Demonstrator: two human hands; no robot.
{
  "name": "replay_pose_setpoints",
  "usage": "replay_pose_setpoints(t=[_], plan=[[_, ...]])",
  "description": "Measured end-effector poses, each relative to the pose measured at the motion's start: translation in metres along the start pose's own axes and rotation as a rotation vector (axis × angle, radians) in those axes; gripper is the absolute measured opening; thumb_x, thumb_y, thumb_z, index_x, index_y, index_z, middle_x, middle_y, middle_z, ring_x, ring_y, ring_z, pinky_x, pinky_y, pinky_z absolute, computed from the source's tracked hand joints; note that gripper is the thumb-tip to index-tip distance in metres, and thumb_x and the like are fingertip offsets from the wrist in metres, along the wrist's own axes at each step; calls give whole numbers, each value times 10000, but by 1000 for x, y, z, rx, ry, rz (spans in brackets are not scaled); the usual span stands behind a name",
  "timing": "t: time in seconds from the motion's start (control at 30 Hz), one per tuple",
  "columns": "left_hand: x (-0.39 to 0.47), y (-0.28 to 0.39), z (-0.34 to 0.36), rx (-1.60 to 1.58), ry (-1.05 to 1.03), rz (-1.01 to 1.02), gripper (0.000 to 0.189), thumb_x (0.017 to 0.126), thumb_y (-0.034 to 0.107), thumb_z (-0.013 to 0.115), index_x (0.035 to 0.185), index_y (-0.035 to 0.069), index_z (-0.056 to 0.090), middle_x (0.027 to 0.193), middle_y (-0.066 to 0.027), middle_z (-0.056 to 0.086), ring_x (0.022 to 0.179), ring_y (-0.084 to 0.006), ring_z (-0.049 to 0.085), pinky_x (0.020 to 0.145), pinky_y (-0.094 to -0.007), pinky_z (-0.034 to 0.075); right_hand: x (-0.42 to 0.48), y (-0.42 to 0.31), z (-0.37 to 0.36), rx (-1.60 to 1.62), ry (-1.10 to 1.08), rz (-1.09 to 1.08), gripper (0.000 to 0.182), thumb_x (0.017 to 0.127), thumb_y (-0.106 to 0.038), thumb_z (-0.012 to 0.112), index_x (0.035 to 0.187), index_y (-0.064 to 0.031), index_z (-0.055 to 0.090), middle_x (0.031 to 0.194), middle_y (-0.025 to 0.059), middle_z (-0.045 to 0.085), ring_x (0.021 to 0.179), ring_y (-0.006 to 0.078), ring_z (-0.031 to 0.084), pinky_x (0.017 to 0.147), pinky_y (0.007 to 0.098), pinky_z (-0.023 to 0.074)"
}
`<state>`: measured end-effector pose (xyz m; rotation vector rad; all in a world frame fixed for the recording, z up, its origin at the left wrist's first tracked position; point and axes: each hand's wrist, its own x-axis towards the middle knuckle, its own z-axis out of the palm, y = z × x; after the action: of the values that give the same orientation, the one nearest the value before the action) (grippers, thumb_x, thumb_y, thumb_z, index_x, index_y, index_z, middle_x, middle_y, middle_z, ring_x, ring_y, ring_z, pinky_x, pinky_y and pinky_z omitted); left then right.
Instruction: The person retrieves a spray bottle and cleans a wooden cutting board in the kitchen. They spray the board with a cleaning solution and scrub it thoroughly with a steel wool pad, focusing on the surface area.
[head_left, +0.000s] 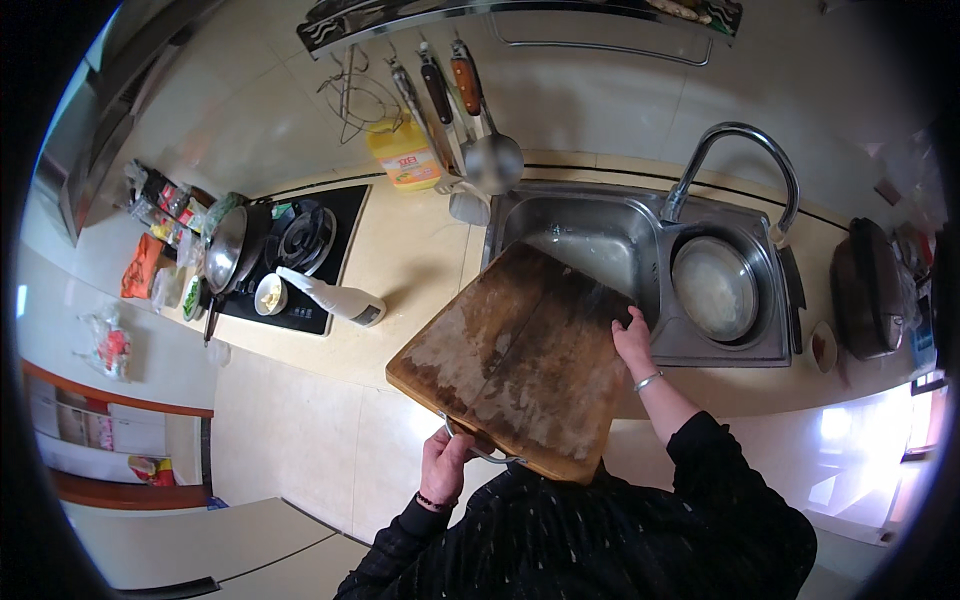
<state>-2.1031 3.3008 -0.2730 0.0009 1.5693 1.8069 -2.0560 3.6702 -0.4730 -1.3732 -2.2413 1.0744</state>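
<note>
A large wooden cutting board (517, 360), dark and wet-looking in patches, is held over the counter's front edge and partly over the steel sink (720, 360). My left hand (444, 461) is closed around the metal handle (480, 451) on the board's near edge. At the board's right edge my right hand (634, 337) grips it near the upper right corner. The board's far corner reaches over the larger basin (592, 232). In the smaller round basin stands a metal pan or bowl (716, 289). A chrome faucet (750, 131) arches above that basin.
On the left, a black gas stove (349, 225) carries a wok lid (225, 250), a small bowl (271, 294) and a white bottle (337, 298). A yellow jug (409, 154) stands behind hanging utensils (466, 79). A dark lidded appliance (866, 289) is at the far right.
</note>
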Motion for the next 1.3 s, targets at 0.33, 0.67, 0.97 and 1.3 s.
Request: replay_pose_setpoints(t=[0.33, 0.67, 0.97, 1.3], plan=[[9, -86, -92, -211, -11, -97, 252, 879, 63, 480, 1103, -34, 544, 1053, -171, 633, 970, -291, 634, 862, -466, 528, -37, -10, 30, 249, 331, -271, 378, 855, -31, 596, 1227, -54, 528, 1010, 156, 635, 905, 251, 609, 824, 322, 476], [4, -152, -115, -190, 36, -414, 255, 940, 134, 507, 1060, -79, 580, 1030, -190, 647, 953, -299, 653, 854, -401, 546, -8, -99, 77, 254, 76, -391, 363, 851, -51, 597, 1209, -77, 546, 990, 145, 626, 861, 245, 600, 797, 335, 481], [33, -161, -55, 19, -234, -545, 410, 970, 399, 513, 958, 19, 666, 947, -71, 690, 851, -150, 648, 749, -276, 516, 5, -150, 97, -272, 39, -716, 369, 823, -151, 622, 1164, -33, 542, 1353, 195, 442, 1263, 371, 407, 1032, 458, 369], [32, -103, -46, 592, 71, 528, 162, 875, 39, 623, 1031, 13, 586, 986, -116, 624, 912, -215, 604, 794, -308, 486, -155, -108, 47, -417, -185, -904, 516, 869, -333, 604, 1286, -45, 503, 1431, 177, 376, 1377, 326, 270, 1126, 522, 164]])
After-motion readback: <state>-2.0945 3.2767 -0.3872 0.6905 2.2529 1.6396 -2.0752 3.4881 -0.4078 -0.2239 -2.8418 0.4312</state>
